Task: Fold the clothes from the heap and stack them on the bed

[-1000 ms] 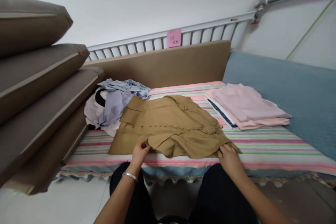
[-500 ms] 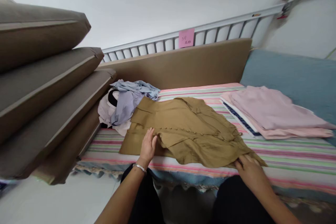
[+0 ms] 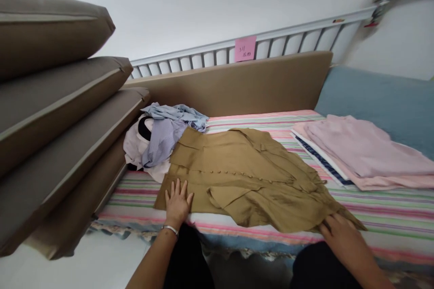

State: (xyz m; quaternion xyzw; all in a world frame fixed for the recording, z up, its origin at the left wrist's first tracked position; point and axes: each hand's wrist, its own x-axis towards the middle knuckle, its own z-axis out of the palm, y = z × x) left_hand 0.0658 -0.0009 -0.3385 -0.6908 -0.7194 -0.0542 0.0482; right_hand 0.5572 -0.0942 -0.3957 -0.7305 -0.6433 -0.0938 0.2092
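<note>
While the left hand (image 3: 178,205) lies flat with its fingers spread, pressing down on the olive-brown button-front garment (image 3: 233,156), the right hand (image 3: 342,237) is over at the near right corner of the cloth. The left grip is wide open and has hold of nothing; the right one has curled fingers at the hem, though I can't tell whether they pinch it or only rest there. And the garment itself is spread along the front edge of the bed (image 3: 383,207), buttons (image 3: 233,173) running lengthwise, its left side up against a rumpled clothes pile (image 3: 166,137), while a folded clothes stack (image 3: 359,146) sits towards the bed's right end. It looks light, soft and thin, likely to crease and slide over itself, nothing fragile about it; the hem corners seem the surest places to take hold. Up beyond the bed's far edge, a pink sticky note (image 3: 245,48) carries handwriting: something like "311" on top, the lower line too small to read. No brand label can be made out.
</note>
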